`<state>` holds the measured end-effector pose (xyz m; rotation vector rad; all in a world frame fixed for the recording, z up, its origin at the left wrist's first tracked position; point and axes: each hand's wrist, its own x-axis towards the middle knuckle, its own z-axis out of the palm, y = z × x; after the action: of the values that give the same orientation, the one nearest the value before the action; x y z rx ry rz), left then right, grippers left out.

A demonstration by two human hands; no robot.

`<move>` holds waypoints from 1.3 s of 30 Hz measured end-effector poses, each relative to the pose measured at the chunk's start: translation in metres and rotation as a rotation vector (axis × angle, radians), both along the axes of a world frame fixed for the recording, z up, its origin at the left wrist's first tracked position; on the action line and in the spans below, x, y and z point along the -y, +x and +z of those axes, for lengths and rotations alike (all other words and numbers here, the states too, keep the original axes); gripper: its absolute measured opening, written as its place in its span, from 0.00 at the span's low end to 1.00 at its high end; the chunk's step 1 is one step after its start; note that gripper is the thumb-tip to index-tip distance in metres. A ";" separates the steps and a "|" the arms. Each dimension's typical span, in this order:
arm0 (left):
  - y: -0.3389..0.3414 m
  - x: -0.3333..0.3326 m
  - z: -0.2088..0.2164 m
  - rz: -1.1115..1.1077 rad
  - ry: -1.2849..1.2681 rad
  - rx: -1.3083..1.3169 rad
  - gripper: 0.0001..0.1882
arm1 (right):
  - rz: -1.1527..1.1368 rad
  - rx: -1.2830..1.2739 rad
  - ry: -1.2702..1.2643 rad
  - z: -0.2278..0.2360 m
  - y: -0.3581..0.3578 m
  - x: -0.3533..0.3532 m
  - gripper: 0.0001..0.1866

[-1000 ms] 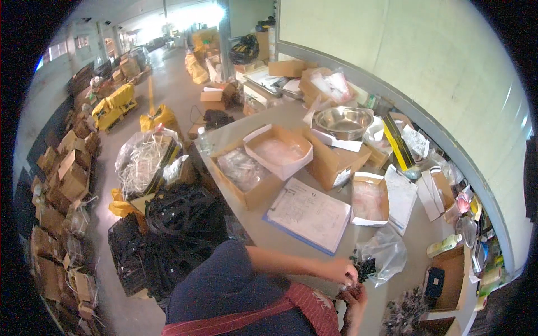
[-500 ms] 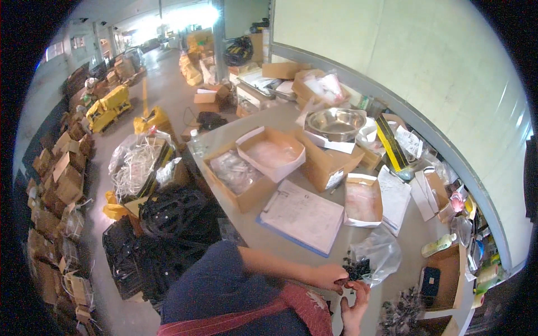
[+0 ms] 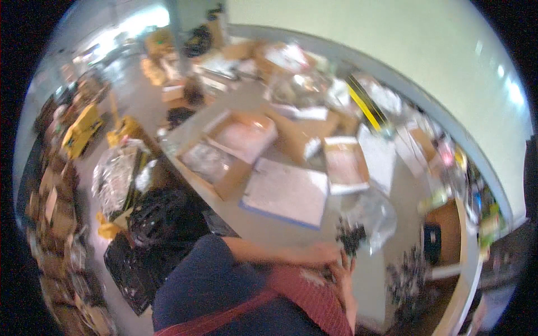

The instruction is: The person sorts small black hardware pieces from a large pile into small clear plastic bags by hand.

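1. Bench (image 3: 370, 288): grey top, crowded at the far side, barer close to the person. We find both lots of small dark parts on it.
2. Brown carton (image 3: 234, 183): open, at the bench's left edge, clear plastic inside; a shallow box (image 3: 255, 147) overlaps it.
3. Clipboard (image 3: 286, 193): sheets on top, blue edge showing, lying flat beyond the forearms. We cannot read any tally of progress from it.
4. Larger heap of dark parts (image 3: 406, 274): loose, right of the hands and well apart from them. We cannot tell whether these are handled or waiting.
5. Clear plastic bag (image 3: 376, 215): slack, just beyond the smaller cluster. Blur keeps us from telling whether any parts are inside.
6. Left hand (image 3: 324, 255) and right hand (image 3: 343, 270): together at the near side of the bench, fingers meeting. We cannot make out what, if anything, is pinched between them.
7. Smaller cluster of dark parts (image 3: 351, 236): just beyond the fingertips, by the bag's left edge. With both lots loose, we judge the handwork to be partway, with pieces left over; we cannot count what is done.
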<state>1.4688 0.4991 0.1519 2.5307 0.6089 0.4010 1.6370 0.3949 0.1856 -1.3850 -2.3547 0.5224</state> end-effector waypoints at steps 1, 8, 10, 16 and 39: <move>0.000 -0.003 -0.018 -0.054 0.049 0.059 0.08 | -0.024 0.067 0.027 0.014 -0.011 -0.006 0.22; -0.022 0.001 0.005 0.161 -0.141 0.038 0.09 | -0.070 -0.165 0.134 -0.012 -0.013 -0.023 0.17; -0.017 0.000 0.001 0.141 -0.233 -0.044 0.10 | -0.233 -0.344 0.064 -0.011 -0.006 -0.018 0.16; -0.012 0.005 -0.030 0.355 -0.405 0.051 0.20 | -0.706 -0.280 0.026 -0.041 0.045 -0.025 0.18; -0.009 0.002 -0.058 0.338 -0.461 0.202 0.18 | -0.541 -0.168 -0.039 -0.068 0.064 -0.046 0.17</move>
<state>1.4598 0.4969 0.0936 1.9270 0.9325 0.5543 1.7013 0.4408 0.1176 -1.8244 -1.7436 0.4982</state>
